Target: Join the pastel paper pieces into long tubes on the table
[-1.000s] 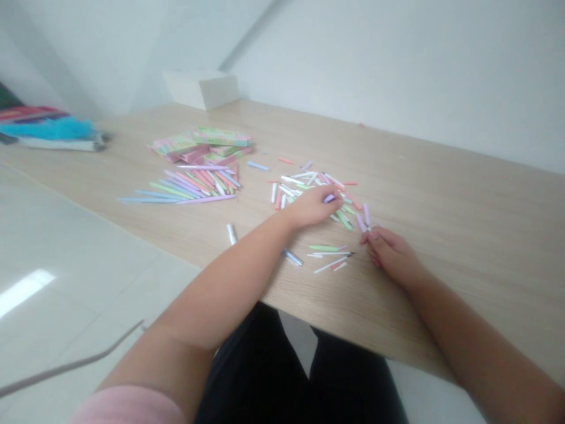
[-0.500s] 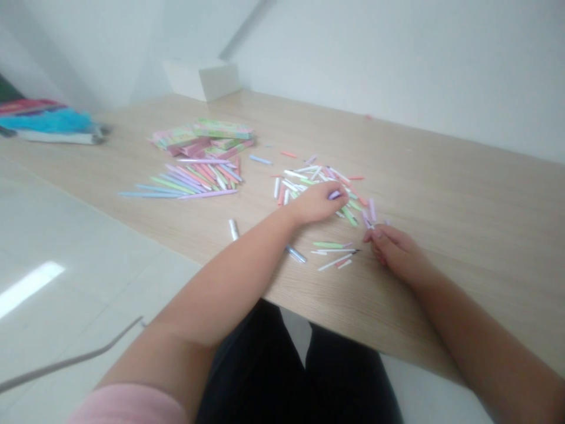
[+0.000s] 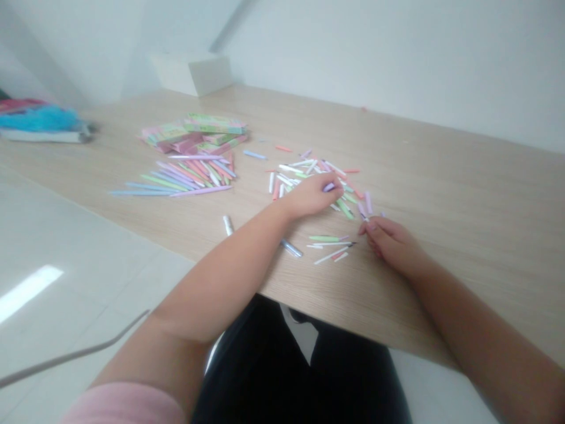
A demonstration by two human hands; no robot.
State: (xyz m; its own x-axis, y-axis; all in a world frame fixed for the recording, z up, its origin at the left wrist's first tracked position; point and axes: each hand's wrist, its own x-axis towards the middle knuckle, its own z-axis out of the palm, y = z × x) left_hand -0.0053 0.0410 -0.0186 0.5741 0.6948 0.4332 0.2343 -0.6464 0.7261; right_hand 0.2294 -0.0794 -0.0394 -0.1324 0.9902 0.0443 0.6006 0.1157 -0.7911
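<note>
Only my view is shifting a bit. My right hand (image 3: pixel 391 240) is pinching something thin (image 3: pixel 365 217), too blurry to name. My left hand (image 3: pixel 314 193) is squeezing a purple piece (image 3: pixel 329 186), hiding some of the colorful pile (image 3: pixel 345 207). Farther off, long pens (image 3: pixel 189 175) are lying by boxes (image 3: pixel 213 124).

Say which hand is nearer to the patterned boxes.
Left. The left hand is over the scattered pen parts, to the right of the patterned boxes; the right hand is farther right, beyond the left hand.
</note>
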